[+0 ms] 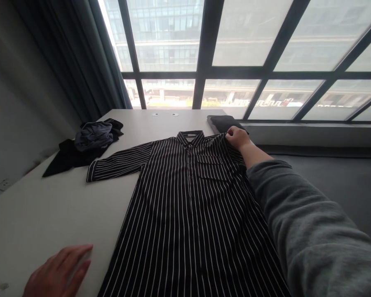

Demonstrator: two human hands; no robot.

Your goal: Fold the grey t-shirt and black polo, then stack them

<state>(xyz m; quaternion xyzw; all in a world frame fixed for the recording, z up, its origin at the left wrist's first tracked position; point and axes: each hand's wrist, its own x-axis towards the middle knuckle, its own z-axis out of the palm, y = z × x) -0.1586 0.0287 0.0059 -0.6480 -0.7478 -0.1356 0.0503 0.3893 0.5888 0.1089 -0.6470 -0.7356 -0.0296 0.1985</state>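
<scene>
A black shirt with white stripes lies front side up on the white table, its collar toward the window. The sleeve on the left is spread flat; the one on the right is mostly hidden behind my arm. At the shoulder seam on the right, my right hand pinches the shirt's fabric. Some folds run across the chest near the pocket. My left hand hovers over or rests on the table left of the shirt, apart from it, fingers stretched out and holding nothing.
A crumpled heap of dark and grey-blue clothes lies at the table's left edge. Folded dark clothing sits at the far right corner. Beyond the table are a large window and a dark curtain.
</scene>
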